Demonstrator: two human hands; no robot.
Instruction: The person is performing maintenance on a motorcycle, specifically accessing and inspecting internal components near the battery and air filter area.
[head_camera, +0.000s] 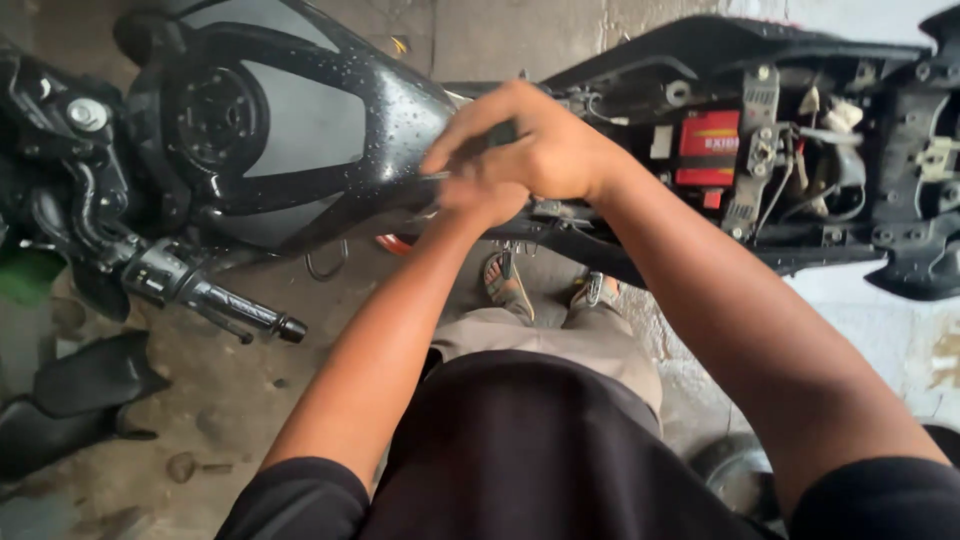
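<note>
A black motorcycle stands in front of me with its seat off. My right hand (545, 145) is at the rear edge of the wet black and grey fuel tank (300, 120), fingers curled around a short dark object that looks like a tool. My left hand (480, 198) lies just beneath it, mostly covered, pressed against the tank's back end where a thin metal piece shows. What the left fingers hold is hidden.
The open seat bay holds a red battery (708, 147), wires and brackets (762, 150). The handlebar grip (240, 312) sticks out at the left. A loose black body panel (80, 390) lies on the concrete floor. My sandalled feet (508, 285) stand beside the bike.
</note>
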